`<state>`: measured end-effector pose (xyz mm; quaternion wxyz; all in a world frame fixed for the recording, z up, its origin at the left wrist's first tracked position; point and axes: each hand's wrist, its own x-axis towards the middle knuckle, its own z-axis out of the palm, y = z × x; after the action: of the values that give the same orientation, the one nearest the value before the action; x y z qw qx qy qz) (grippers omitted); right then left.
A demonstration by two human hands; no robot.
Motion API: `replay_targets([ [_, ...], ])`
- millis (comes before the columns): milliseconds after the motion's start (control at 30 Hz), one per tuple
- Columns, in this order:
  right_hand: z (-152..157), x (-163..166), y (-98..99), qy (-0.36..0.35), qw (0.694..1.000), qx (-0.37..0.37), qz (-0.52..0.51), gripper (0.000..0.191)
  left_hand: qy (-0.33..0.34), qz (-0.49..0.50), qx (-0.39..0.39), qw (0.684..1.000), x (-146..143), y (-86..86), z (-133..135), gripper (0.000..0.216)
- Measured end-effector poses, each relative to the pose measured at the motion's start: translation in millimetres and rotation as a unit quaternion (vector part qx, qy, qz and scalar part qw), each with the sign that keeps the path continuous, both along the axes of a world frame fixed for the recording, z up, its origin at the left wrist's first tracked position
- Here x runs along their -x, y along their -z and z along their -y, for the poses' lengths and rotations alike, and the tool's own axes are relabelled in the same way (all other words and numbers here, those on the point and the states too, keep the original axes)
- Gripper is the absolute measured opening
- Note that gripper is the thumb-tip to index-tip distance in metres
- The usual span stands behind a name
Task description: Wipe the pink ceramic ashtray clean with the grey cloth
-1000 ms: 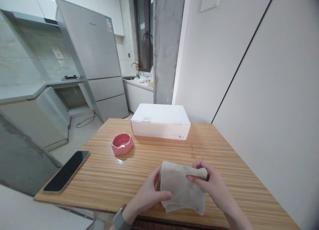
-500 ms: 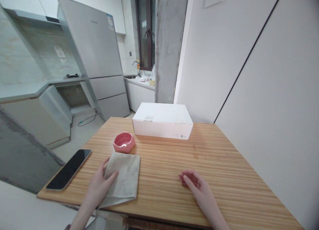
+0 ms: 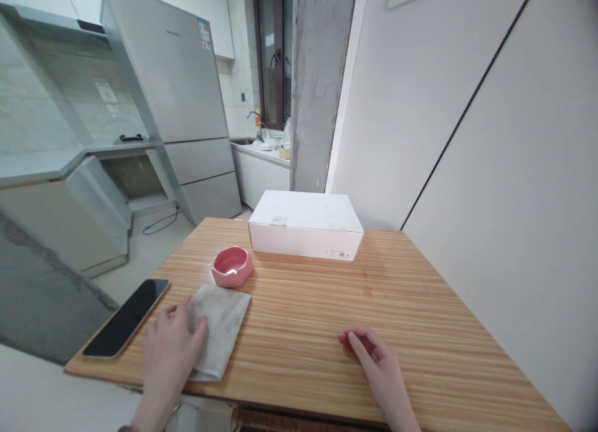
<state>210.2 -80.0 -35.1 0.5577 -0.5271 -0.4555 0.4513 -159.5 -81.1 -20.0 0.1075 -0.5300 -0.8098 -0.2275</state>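
Observation:
A folded grey cloth (image 3: 222,332) lies near the front edge of the wooden table. My left hand (image 3: 170,341) is at its left side, fingers spread and arched, with the thumb tip over the cloth. The undersides of those fingers are hidden. Just beyond the cloth sits a pink faceted bowl (image 3: 232,267), with nothing visible inside. To the right, my right hand (image 3: 374,360) rests at the tabletop with fingers curled and thumb against the index finger; I see nothing in it.
A black-screened phone (image 3: 128,320) lies along the table's left edge. Toward the back stands a closed white box (image 3: 306,235). The wooden table (image 3: 299,332) borders a white wall panel (image 3: 509,201) on the right. Behind are a fridge (image 3: 187,89) and a grey pillar (image 3: 315,89).
My left hand has shifted left and turned knuckles up. The cloth's right side has moved left, and it now looks narrower and more slanted. My right hand has barely moved.

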Motion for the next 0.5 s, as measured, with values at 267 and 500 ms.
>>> replay_targets([
  [267,5,35,-1.1,-0.003,1.000,-0.013,-0.026,0.031,0.313,0.371,-0.037,0.874,-116,-11.6,4,0.023],
  [500,9,39,-5.8,-0.076,0.997,-0.020,0.024,0.031,0.370,0.495,0.072,0.783,-171,1.6,0,0.032],
])
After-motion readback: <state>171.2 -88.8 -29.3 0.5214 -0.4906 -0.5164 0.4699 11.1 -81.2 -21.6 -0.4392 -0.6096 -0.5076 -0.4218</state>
